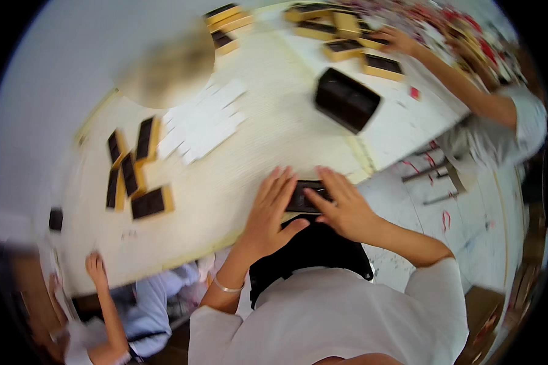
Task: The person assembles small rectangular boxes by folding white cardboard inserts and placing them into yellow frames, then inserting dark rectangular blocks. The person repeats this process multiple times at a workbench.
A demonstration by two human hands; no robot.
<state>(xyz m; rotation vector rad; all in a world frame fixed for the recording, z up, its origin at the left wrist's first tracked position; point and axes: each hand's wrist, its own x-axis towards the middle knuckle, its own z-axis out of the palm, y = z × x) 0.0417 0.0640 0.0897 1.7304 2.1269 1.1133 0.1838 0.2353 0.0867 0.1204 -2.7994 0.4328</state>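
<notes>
A small dark rectangular tray (304, 196) lies at the near table edge, right in front of me. My left hand (268, 207) rests flat along the tray's left end, fingers stretched forward and thumb pointing right. On the other side, my right hand (344, 207) has its fingers extended at the tray's right end, with one digit laid across its top. Both hands touch the tray without wrapping round it, and they partly hide its ends. Whether a box sits beneath it, I cannot tell.
Gold boxes with dark trays (152, 204) lie at left. White flat pieces (204, 121) lie near a blurred beige round shape (167, 61). A dark brown block (347, 100) stands right. Another person's hand (399, 41) touches far-right boxes; another hand (95, 267) is at lower left.
</notes>
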